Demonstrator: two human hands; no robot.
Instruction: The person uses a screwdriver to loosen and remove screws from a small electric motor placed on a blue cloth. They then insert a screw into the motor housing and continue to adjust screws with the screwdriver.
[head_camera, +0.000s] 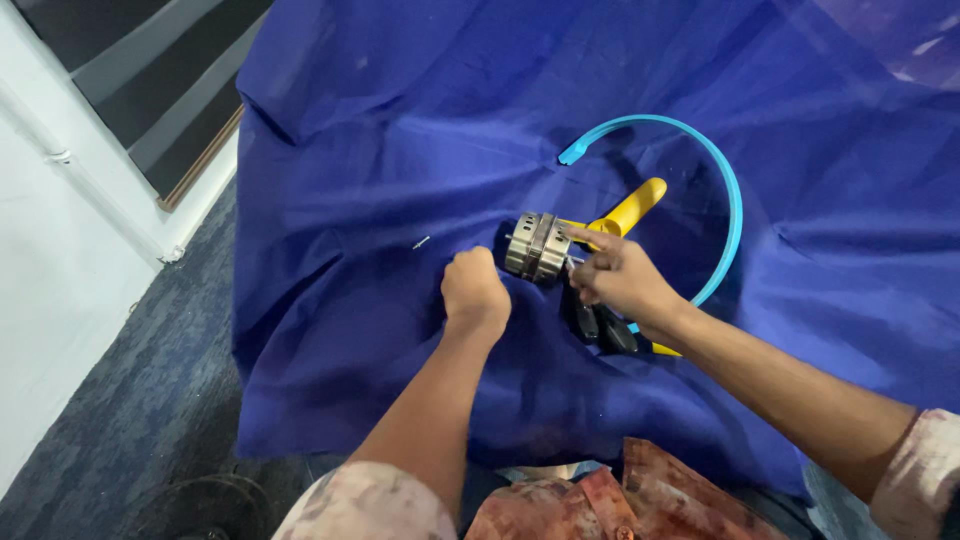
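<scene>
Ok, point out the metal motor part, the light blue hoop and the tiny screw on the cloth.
metal motor part (536, 246), head view, on its ribbed side.
light blue hoop (728, 175), head view, on its right-hand curve.
tiny screw (421, 242), head view, on its middle.

Blue cloth-covered surface (400, 120)

On the wrinkled cloth lie a small metal motor (537, 246), a yellow-handled tool (630, 208), a light-blue curved band (722, 175), black pieces (598, 327) and a tiny screw (421, 242).

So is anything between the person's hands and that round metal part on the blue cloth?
Nothing visible. The right hand already has fingers on the metal part, and the left hand, closed in a fist on the blue cloth, sits just beside it with only cloth between.
</scene>
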